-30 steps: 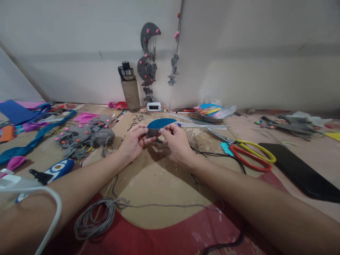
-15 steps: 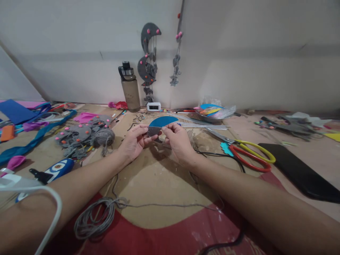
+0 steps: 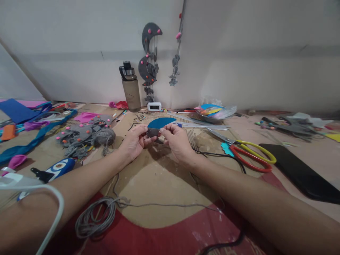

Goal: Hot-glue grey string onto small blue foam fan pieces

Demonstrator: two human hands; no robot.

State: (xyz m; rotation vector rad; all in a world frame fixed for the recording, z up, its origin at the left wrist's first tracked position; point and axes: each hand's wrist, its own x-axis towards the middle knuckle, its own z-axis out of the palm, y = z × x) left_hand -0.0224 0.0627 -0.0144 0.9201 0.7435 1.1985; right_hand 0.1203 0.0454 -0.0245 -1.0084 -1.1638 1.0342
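My left hand (image 3: 134,141) pinches the left end of a small dark grey felt piece (image 3: 152,132) between thumb and fingers. At its right end, my right hand (image 3: 176,141) grips the same piece, thumb on the near side. A curved blue felt piece (image 3: 160,122) rises just behind the grey one; where the two meet is partly covered by my fingers, so I cannot tell if they are joined. Below my wrists, a loose coil of grey cord (image 3: 96,216) lies on the cardboard, with one strand running right.
Scissors with red and yellow handles (image 3: 251,156) and a black phone-like slab (image 3: 297,173) lie right. Left are grey felt pieces with pink dots (image 3: 85,131), a yarn ball (image 3: 105,136) and a blue eye-patterned object (image 3: 61,168). A bottle (image 3: 131,90) and small clock (image 3: 154,106) stand behind.
The blue felt piece has shifted slightly left and down against the background, and my right fingers have moved a little left. Both hands keep their hold on the grey felt.
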